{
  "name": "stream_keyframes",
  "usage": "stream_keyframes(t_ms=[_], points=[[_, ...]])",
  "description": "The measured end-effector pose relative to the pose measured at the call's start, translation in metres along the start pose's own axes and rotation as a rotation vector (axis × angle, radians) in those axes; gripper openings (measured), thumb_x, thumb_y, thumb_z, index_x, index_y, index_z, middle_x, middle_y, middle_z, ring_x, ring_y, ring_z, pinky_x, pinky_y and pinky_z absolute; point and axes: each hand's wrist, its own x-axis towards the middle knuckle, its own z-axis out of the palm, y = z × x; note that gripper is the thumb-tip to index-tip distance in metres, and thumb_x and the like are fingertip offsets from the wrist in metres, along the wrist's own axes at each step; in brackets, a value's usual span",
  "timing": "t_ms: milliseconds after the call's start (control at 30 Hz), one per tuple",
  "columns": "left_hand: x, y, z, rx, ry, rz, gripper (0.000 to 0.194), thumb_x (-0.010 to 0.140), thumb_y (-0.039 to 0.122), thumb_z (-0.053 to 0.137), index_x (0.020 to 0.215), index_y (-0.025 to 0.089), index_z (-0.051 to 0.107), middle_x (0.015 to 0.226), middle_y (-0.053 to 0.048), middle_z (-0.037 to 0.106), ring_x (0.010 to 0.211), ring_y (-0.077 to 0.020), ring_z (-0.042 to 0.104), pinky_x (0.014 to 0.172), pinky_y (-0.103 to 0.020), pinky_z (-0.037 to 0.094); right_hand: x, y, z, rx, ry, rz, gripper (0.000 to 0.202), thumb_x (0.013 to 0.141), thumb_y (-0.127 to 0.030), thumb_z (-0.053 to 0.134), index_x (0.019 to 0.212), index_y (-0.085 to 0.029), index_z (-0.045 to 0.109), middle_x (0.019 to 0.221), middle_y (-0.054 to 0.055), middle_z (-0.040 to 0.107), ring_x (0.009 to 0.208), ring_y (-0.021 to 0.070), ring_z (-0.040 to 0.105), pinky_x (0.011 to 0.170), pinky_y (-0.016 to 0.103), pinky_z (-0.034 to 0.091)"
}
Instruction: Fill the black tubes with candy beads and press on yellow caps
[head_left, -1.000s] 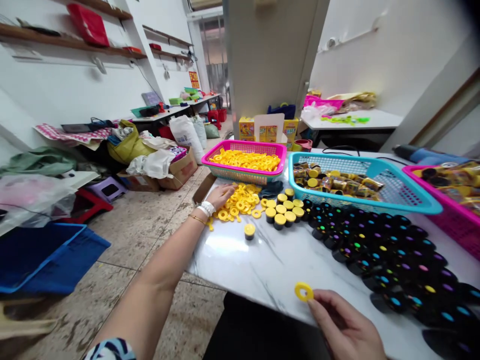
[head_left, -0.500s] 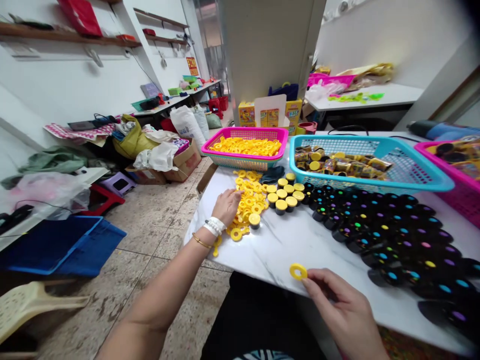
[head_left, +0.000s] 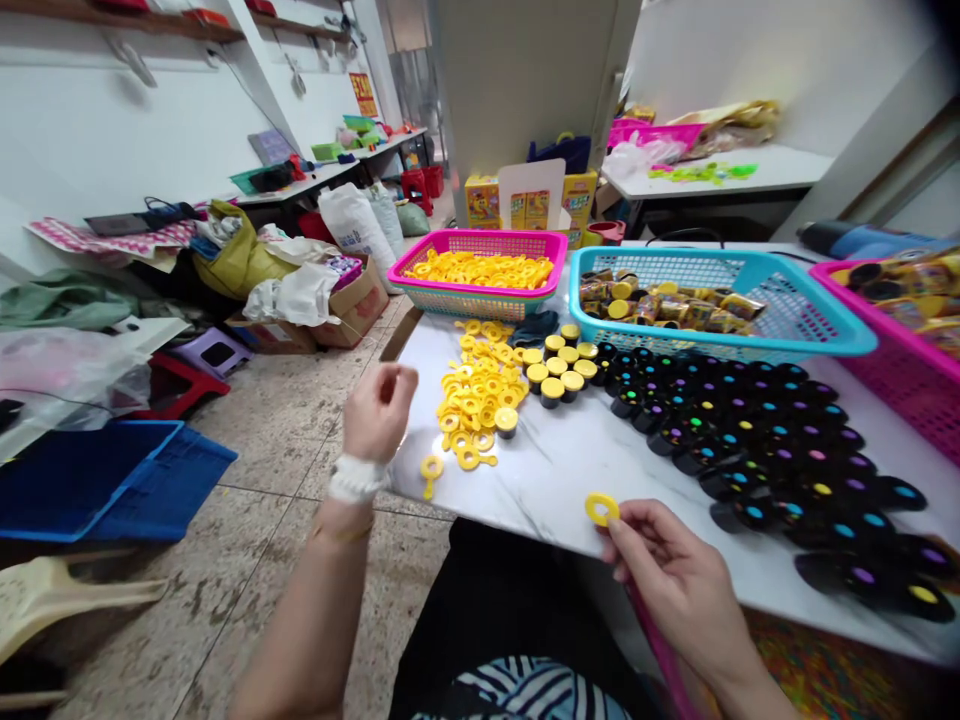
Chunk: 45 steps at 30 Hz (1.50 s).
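My right hand (head_left: 667, 560) pinches a yellow plastic ring (head_left: 602, 510) between thumb and fingers, over the table's front edge. My left hand (head_left: 379, 410) is raised at the table's left edge, its fingers curled closed; whatever they may hold is hidden. Right of it lies a loose pile of yellow ring pieces (head_left: 484, 385) with short handles. One such piece (head_left: 431, 472) lies apart near the edge. A black cup with a yellow top (head_left: 506, 421) stands beside the pile. More yellow-topped cups (head_left: 556, 368) stand grouped behind it.
Rows of black cups with coloured dots (head_left: 750, 430) cover the table's right side. At the back stand a pink basket (head_left: 555, 262) of yellow pieces and a blue basket (head_left: 817, 300) of small wrapped items. Another pink basket (head_left: 885, 370) is at far right.
My left hand has left the yellow pile, moving left and up, and its fingers have curled closed. My right hand still holds the ring in nearly the same place.
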Motion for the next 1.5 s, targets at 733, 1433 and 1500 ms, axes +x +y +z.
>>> stream_keyframes(t_ms=[733, 1433, 1500], points=[[-0.107, 0.121, 0.086, -0.291, -0.386, 0.41, 0.024, 0.086, 0.038, 0.063, 0.1, 0.02, 0.063, 0.09, -0.007, 0.063, 0.087, -0.0218, 0.062, 0.08, -0.036, 0.052, -0.049, -0.006, -0.039, -0.066, 0.233, 0.043, 0.021, 0.087, -0.039, 0.062, 0.082, -0.019, 0.068, 0.077, 0.005, 0.064, 0.068, 0.0157, 0.062, 0.057, 0.021, 0.052], [-0.109, 0.136, 0.111, -0.057, -0.409, 0.433, 0.013, 0.08, 0.029, 0.063, 0.087, 0.018, 0.062, 0.083, -0.005, 0.06, 0.079, -0.0203, 0.056, 0.075, -0.035, 0.046, -0.022, -0.018, -0.059, 0.198, 0.321, 0.119, 0.021, 0.08, -0.036, 0.071, 0.09, -0.018, 0.077, 0.084, 0.005, 0.067, 0.054, 0.0107, 0.062, 0.049, 0.022, 0.054], [-0.109, 0.129, 0.107, -0.051, -0.411, 0.426, 0.015, 0.078, 0.03, 0.064, 0.088, 0.018, 0.061, 0.083, -0.005, 0.06, 0.081, -0.0212, 0.056, 0.077, -0.036, 0.046, 0.002, -0.023, -0.053, 0.249, 0.214, 0.146, 0.025, 0.078, -0.038, 0.073, 0.09, -0.016, 0.077, 0.074, 0.003, 0.066, 0.049, 0.0093, 0.058, 0.044, 0.021, 0.05]])
